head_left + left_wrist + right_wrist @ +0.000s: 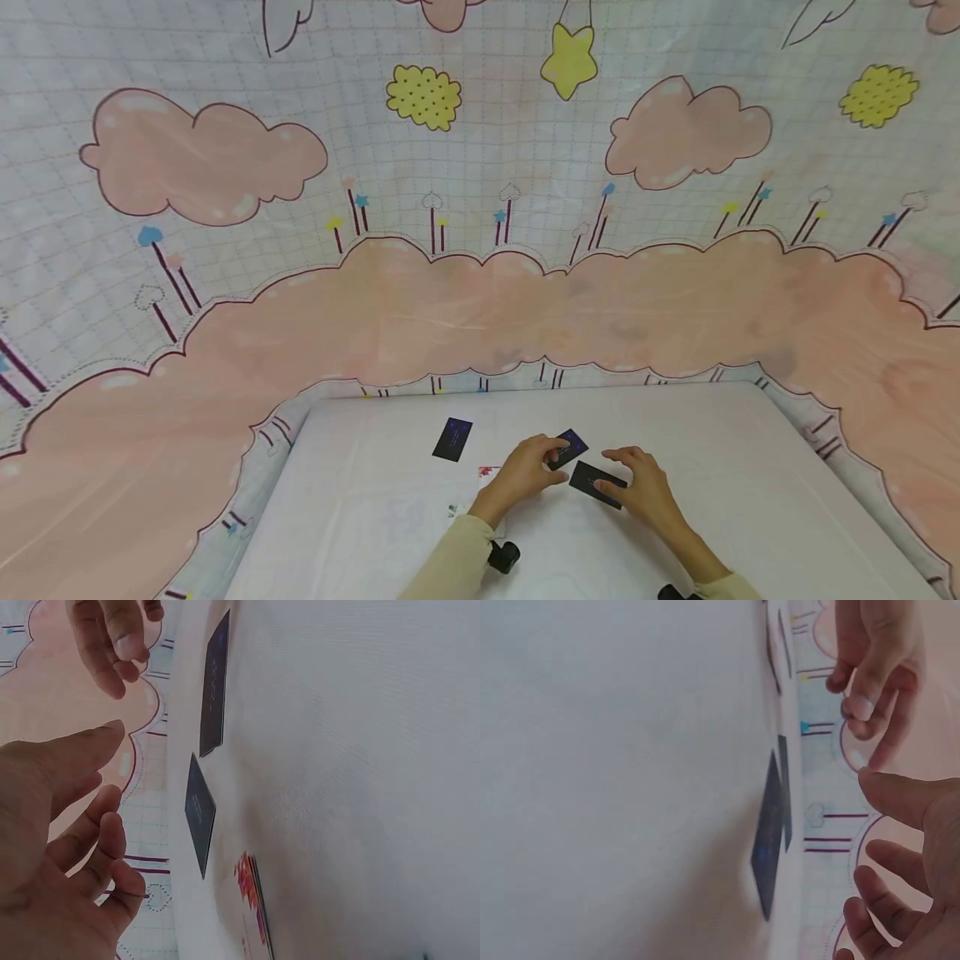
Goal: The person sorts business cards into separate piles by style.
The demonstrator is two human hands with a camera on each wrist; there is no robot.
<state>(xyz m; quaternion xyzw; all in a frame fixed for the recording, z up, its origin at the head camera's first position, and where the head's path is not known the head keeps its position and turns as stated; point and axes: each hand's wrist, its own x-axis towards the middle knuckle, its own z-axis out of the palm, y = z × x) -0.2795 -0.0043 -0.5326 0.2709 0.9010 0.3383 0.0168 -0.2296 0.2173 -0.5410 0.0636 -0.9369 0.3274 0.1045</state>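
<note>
My left hand point(521, 475) hovers over the white table with bent, spread fingers and nothing between them. Just beyond its fingertips lies a dark blue card point(573, 447), partly hidden by them in the head view. My right hand point(647, 490) is also raised, thumb apart from loosely bent fingers. Below its thumb is a second dark card point(588, 481). In the left wrist view both dark cards, the nearer point(199, 815) and the farther point(215, 690), lie on the table apart from the hands. The right wrist view shows one dark card point(766, 844) close up.
Another dark card point(452, 439) lies farther left on the white table point(360, 500). A small stack of white cards with a red pattern point(247, 889) sits partly under my left forearm in the head view. Patterned cloth point(480, 317) with pink clouds surrounds the table.
</note>
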